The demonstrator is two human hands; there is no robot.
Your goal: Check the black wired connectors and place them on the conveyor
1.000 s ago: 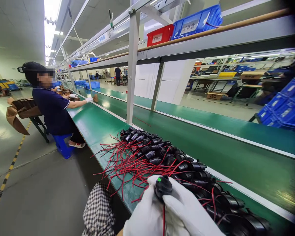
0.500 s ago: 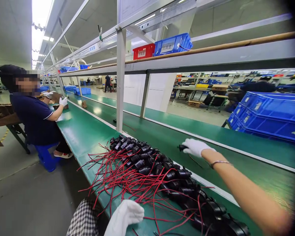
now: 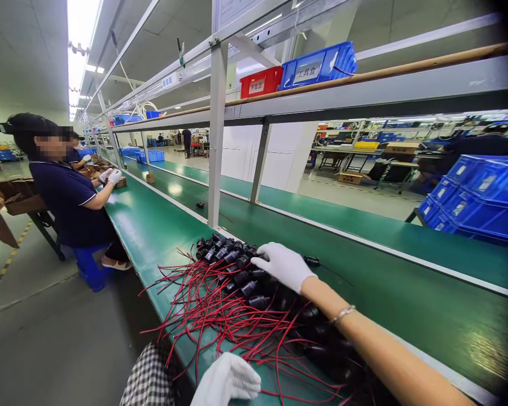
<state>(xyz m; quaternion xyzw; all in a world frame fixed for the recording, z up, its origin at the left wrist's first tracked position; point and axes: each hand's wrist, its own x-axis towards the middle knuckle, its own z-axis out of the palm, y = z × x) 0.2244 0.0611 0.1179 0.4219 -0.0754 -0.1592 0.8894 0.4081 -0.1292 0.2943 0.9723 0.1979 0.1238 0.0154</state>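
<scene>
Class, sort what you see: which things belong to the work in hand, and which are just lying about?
Likely in the work:
black parts with red wires
lone black part on the green belt

Apparently just lying about:
red bin
blue bin
stacked blue crates

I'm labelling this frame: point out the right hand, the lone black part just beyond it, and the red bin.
Right hand (image 3: 284,266): head view, back of the hand.
Lone black part (image 3: 312,261): head view, middle of its body.
Red bin (image 3: 271,82): head view, right part of its near wall.
</scene>
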